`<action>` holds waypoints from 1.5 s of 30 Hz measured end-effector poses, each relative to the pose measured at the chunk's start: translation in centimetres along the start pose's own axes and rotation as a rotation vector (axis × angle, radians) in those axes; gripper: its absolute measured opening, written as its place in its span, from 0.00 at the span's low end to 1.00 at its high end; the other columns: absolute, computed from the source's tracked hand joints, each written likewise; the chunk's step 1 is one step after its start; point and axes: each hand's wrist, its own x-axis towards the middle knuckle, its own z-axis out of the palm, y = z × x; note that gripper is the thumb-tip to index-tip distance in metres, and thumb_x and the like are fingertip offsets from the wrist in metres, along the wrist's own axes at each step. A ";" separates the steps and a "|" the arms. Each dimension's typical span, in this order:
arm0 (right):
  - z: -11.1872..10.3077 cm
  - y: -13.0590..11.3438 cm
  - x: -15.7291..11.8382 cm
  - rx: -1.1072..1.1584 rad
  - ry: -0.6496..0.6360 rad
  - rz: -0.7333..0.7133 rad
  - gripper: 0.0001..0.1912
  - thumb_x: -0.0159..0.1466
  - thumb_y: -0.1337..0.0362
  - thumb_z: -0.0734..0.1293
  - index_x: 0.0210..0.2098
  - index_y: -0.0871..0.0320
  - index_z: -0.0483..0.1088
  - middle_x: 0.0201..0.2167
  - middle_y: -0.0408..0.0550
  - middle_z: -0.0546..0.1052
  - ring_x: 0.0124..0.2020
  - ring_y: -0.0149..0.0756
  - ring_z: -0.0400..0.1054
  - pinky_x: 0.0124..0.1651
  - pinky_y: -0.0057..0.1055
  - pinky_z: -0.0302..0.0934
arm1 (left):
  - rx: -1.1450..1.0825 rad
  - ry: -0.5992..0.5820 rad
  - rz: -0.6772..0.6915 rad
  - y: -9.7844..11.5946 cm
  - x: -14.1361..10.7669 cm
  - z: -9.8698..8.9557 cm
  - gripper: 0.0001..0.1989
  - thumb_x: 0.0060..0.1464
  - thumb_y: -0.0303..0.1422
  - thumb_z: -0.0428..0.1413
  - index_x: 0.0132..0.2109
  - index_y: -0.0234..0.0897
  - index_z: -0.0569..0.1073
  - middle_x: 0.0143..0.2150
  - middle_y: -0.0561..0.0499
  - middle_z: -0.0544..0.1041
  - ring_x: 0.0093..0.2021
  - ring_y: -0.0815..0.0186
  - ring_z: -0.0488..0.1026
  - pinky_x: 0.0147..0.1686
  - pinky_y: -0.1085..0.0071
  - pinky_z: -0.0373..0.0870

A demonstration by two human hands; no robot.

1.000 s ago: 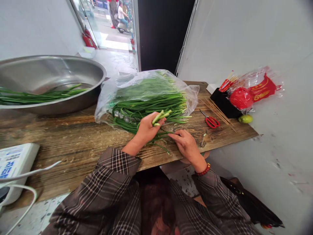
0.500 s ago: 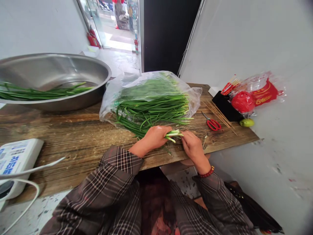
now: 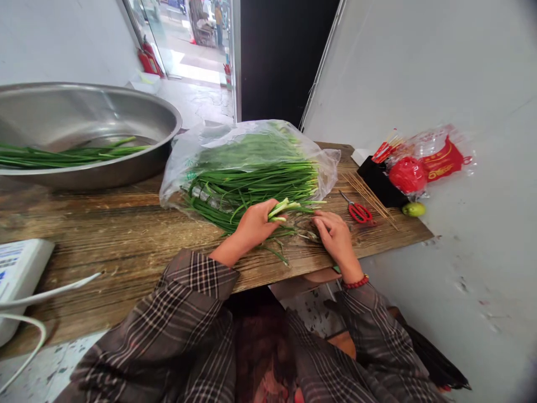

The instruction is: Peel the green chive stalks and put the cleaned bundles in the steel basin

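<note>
My left hand (image 3: 257, 225) is closed round a small bunch of garlic chives (image 3: 282, 208), their pale cut ends poking out to the right past the thumb. Just right of it, my right hand (image 3: 335, 238) has its thumb and fingertips together at the tip of a thin green chive stalk (image 3: 305, 210). Behind both hands lies a large pile of garlic chives (image 3: 260, 182), partly covered by a clear plastic bag (image 3: 174, 182). Loose trimmings (image 3: 308, 234) and a few stray leaves are scattered on the wooden table (image 3: 138, 240) between and below my hands.
A wide steel basin (image 3: 113, 178) holding some chives stands at the left. To the right lie red-handled scissors (image 3: 359, 212), thin wooden skewers (image 3: 369, 197), a black box (image 3: 382, 184) and a green-yellow fruit (image 3: 413, 209). A white device with cables (image 3: 27, 280) sits at the left front.
My right hand has drawn away from the white ends of the bunch, slightly right. My left hand has shifted left and up a little with the chives. The whole view has moved slightly.
</note>
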 end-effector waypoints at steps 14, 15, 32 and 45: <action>0.3 0.5 0.7 0.035 0.102 0.126 0.10 0.65 0.60 0.62 0.36 0.58 0.73 0.35 0.50 0.78 0.37 0.39 0.70 0.43 0.35 0.63 | -0.181 0.256 -0.066 -0.3 0.4 -0.7 0.08 0.56 0.36 0.55 0.33 0.34 0.71 0.29 0.53 0.71 0.31 0.68 0.68 0.34 0.72 0.64; 0.1 0.0 0.5 0.080 0.124 0.138 0.10 0.65 0.59 0.62 0.37 0.58 0.72 0.34 0.49 0.78 0.35 0.38 0.70 0.41 0.34 0.63 | -0.189 0.260 -0.068 -0.2 0.3 -0.7 0.09 0.56 0.36 0.55 0.32 0.34 0.70 0.28 0.54 0.71 0.30 0.69 0.67 0.33 0.73 0.64; 2.2 -6.6 -0.7 0.424 0.209 0.202 0.08 0.63 0.58 0.64 0.34 0.56 0.71 0.28 0.43 0.76 0.30 0.32 0.69 0.35 0.30 0.62 | -0.097 -0.226 0.169 0.5 -0.5 0.4 0.06 0.57 0.33 0.53 0.35 0.36 0.71 0.30 0.54 0.73 0.31 0.69 0.69 0.32 0.74 0.61; 0.6 1.0 4.0 -0.117 0.094 0.106 0.15 0.66 0.58 0.60 0.45 0.57 0.75 0.42 0.54 0.77 0.46 0.43 0.68 0.51 0.39 0.59 | -0.073 0.049 -0.027 0.2 0.1 -0.3 0.09 0.58 0.35 0.51 0.31 0.37 0.65 0.26 0.56 0.68 0.27 0.70 0.63 0.28 0.73 0.56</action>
